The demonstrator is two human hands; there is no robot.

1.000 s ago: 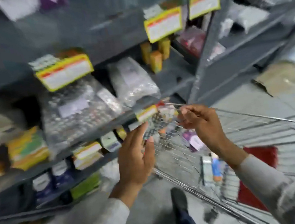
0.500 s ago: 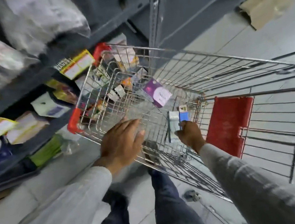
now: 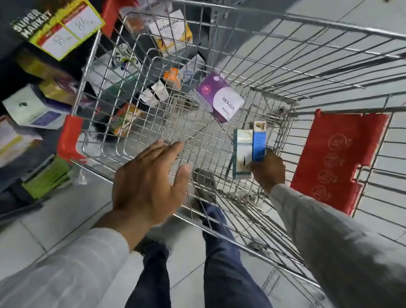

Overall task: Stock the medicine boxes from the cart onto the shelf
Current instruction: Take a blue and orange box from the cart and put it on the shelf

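The right hand (image 3: 268,170) grips two thin medicine boxes (image 3: 249,147) low in the cart (image 3: 295,112), at 4 o'clock; left hand (image 3: 148,182) spread, holding nothing. Squeeze both boxes together, lift straight up

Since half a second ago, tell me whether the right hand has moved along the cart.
No. The right hand still grips the blue box at the cart's near corner, beside the red flap.

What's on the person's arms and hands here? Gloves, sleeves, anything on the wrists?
Both hands are bare: left hand, right hand, no gloves, and no rings or watch visible. Both arms wear long sleeves down to the wrist: left sleeve white with faint vertical stripes, right sleeve pale and greyer in shadow. No markings visible.
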